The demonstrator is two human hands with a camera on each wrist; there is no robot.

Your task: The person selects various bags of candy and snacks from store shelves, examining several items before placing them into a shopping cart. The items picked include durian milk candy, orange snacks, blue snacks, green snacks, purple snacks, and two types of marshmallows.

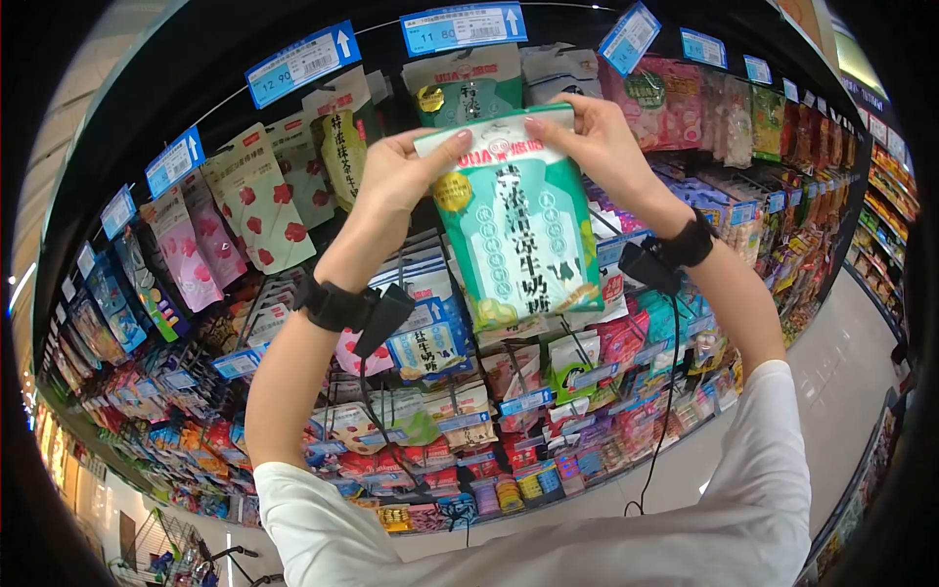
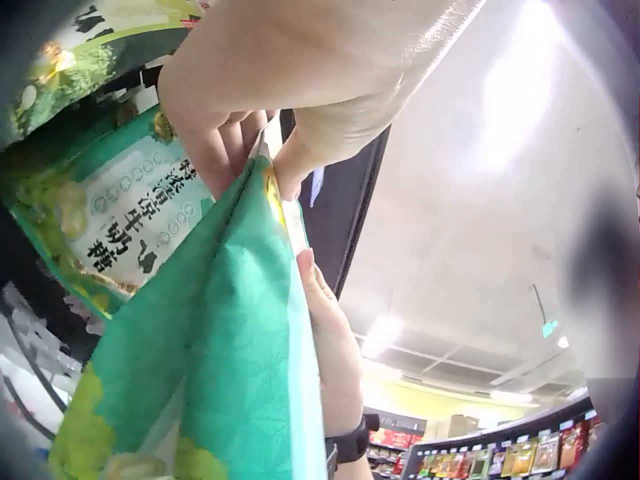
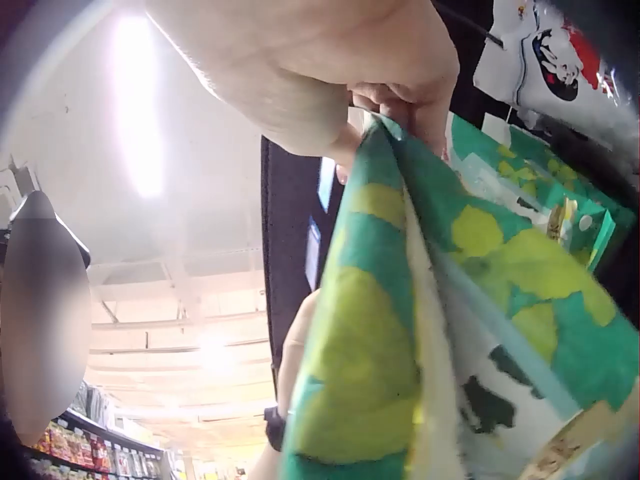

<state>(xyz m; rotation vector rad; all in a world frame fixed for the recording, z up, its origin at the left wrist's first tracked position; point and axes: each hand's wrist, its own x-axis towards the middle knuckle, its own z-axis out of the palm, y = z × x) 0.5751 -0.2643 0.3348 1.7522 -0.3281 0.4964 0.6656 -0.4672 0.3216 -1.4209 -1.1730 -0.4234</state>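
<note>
A green and white bag of milk candy [image 1: 518, 235] hangs upright between both hands, its printed front facing the head camera. My left hand [image 1: 396, 176] pinches its upper left corner, thumb on the front and fingers behind. At the upper right corner my right hand [image 1: 611, 147] grips it the same way. The left wrist view shows the bag's green side fold [image 2: 215, 330] below the pinching fingers. Yellow-green leaf shapes mark the side of the candy bag [image 3: 370, 370] in the right wrist view. Behind it, a matching green bag [image 1: 469, 93] hangs on the rack.
Hanging candy bags crowd the rack around the hands, among them a cream bag with red flowers [image 1: 259, 201] at left and pink bags [image 1: 665, 103] at right. Blue-edged price tags [image 1: 465, 29] run along the top. A tiled aisle floor [image 1: 831, 342] lies at right.
</note>
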